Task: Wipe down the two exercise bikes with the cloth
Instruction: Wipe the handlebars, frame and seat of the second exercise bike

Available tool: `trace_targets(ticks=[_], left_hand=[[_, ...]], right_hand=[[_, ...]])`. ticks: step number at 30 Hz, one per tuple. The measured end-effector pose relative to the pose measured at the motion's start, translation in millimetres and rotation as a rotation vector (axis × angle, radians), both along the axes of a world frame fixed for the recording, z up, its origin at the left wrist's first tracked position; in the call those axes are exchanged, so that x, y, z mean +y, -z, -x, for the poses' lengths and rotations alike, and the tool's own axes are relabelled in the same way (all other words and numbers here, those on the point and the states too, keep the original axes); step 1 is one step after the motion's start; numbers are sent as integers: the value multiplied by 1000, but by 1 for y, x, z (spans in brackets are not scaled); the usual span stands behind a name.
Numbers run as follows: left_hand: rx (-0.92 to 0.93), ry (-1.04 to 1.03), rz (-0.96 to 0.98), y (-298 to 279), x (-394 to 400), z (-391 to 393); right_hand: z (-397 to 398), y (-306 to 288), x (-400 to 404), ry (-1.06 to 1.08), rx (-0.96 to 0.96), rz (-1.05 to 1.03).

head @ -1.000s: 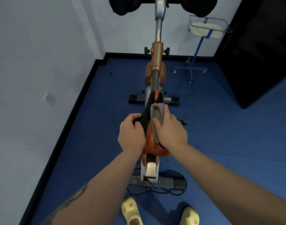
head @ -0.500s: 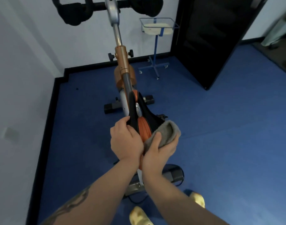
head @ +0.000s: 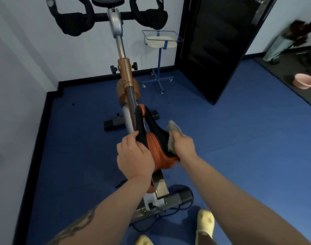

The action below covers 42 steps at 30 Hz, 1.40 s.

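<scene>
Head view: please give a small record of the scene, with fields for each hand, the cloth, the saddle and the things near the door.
left hand: grips the saddle's left edge
right hand: presses the cloth on the saddle's right side
cloth: grey, folded
saddle: orange and black
door: dark, open
stand: blue, beside the door

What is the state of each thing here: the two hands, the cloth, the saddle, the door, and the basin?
Left hand: grips the saddle's left side.
Right hand: holds the cloth against the saddle's right side.
Cloth: bunched, pressed on the saddle.
Saddle: on the bike, held between both hands.
Door: open.
Pink basin: upright on the floor.
</scene>
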State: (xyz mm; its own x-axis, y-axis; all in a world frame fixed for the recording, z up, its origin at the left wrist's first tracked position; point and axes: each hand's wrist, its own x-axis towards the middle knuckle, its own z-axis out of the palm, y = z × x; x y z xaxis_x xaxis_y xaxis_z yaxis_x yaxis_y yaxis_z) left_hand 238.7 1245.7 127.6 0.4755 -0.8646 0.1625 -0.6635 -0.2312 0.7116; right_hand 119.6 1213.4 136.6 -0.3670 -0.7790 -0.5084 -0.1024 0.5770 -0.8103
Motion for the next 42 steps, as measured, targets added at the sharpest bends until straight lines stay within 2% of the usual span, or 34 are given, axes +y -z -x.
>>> trace_targets(ticks=[1, 4, 6, 9, 11, 12, 15, 16, 18, 21, 27, 30, 32, 34, 36, 38, 40, 42], left_hand=[[8, -2, -4, 0, 0, -1], [18, -12, 7, 1, 1, -1], [7, -28, 18, -2, 1, 3], [-43, -23, -15, -3, -2, 5], [-47, -23, -39, -1, -2, 3], [-39, -33, -40, -1, -2, 3], [-14, -73, -34, -3, -2, 4], [-11, -89, -37, -4, -3, 5], [-3, -126, -60, -7, -6, 8], [45, -166, -135, -11, -10, 11], [-124, -225, -194, -14, -11, 24], [-157, -232, -190, -13, -13, 24], [-155, -243, -175, -12, -12, 23], [-158, -259, -165, -11, -12, 24], [-173, -267, -171, -9, -13, 24], [-195, -277, -165, -8, -14, 24], [-199, -299, -142, -7, -14, 24], [-175, -320, -131, -7, -14, 25]], right_hand=[[-1, -1, 0, -60, 64, -9], [-23, 10, 38, -264, 482, 193], [-19, 11, 47, -395, 652, 256], [-6, -1, -2, -567, 674, 31], [-8, -10, -23, -641, 642, -41], [-12, -10, -22, -676, 678, -19], [-21, -2, 15, -794, 1000, 170], [-19, -1, 16, -838, 1019, 181], [-18, -1, -11, -860, 906, 159], [-32, -8, -62, -817, 690, -15], [-22, 2, -61, -919, 648, 63], [-38, 3, -90, -738, 515, 84], [-43, 1, -96, -633, 503, 116], [-32, 1, -84, -745, 410, 136], [-14, 1, -62, -1041, 529, 312], [-2, 10, -62, -1209, 554, 425], [-9, 11, -94, -1227, 543, 439], [-26, 1, -130, -1188, 521, 318]])
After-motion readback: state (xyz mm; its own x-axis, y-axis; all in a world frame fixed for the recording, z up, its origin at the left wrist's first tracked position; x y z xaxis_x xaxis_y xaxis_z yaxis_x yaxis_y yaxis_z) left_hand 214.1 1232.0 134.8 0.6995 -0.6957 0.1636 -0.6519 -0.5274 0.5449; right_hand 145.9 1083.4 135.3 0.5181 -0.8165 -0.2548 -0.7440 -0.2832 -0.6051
